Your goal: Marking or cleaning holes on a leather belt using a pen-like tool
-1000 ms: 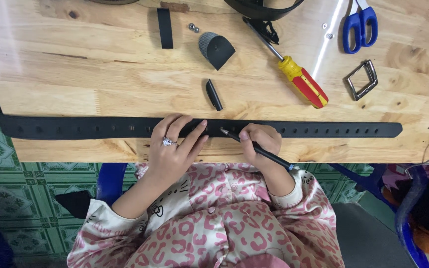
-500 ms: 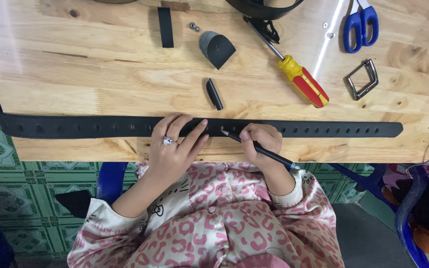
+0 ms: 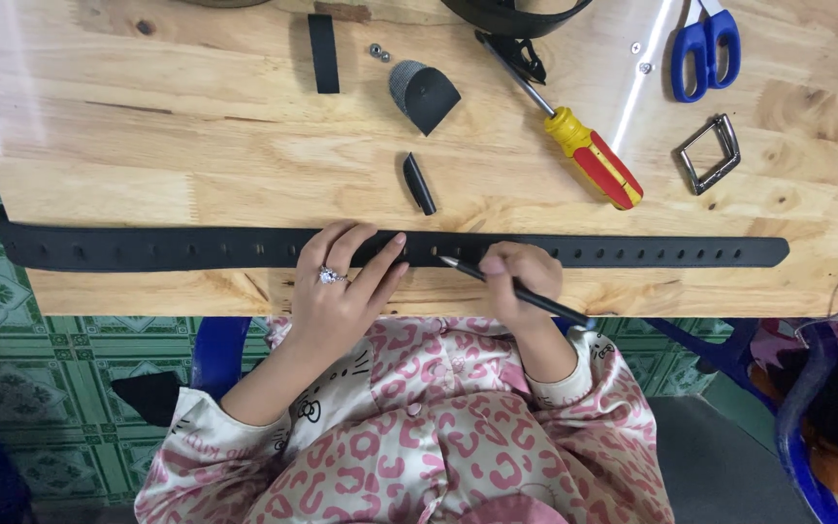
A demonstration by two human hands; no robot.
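Black belt (image 3: pixel 632 254) lies flat near the lower edge of the wooden table (image 3: pixel 147 146), long axis running left to right across nearly the whole frame; its left end overhangs the table edge, its right end stops short of the right side. A row of small holes runs along it.

Left hand (image 3: pixel 337 286), ring on one finger, lies open and flat with fingers spread over the belt at centre frame, closed on nothing, likely pinning the strap so it cannot slide.

Right hand (image 3: pixel 521 281) pinches a dark pen (image 3: pixel 526 293) in a writing grip, fingers closed round the shaft. Pen tip points up-left and meets the belt just right of the left fingertips (close support keeps the strap steady under the tip).

Upper frame, well apart from the hands: yellow-and-red screwdriver (image 3: pixel 589 155), blue scissors (image 3: pixel 702 44), metal buckle frame (image 3: pixel 710 155), small black offcuts (image 3: pixel 419 184).
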